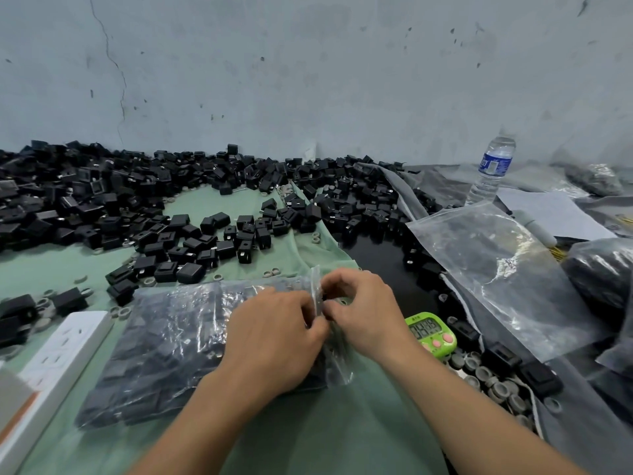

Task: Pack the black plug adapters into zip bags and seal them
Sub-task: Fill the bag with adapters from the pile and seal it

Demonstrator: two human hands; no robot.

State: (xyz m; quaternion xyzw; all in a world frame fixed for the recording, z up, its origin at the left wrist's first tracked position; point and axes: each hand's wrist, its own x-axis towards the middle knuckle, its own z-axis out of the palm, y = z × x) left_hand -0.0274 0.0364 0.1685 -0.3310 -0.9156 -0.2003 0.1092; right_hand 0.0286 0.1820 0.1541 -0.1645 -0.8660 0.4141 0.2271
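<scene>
On green cloth, filled zip bag, left hand and right hand apparently pinching its mouth

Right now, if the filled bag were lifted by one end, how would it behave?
Probably heavy: the bag is packed with adapters. Likely floppy, as its film wrinkles. The left hand and right hand pinch its mouth, so it may be unsealed and spill.

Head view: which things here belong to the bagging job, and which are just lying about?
Job: filled zip bag, its mouth pinched by the left hand and right hand; loose black adapters; empty zip bag.
Lying about: water bottle; green timer; white power strip; paper sheet.
</scene>
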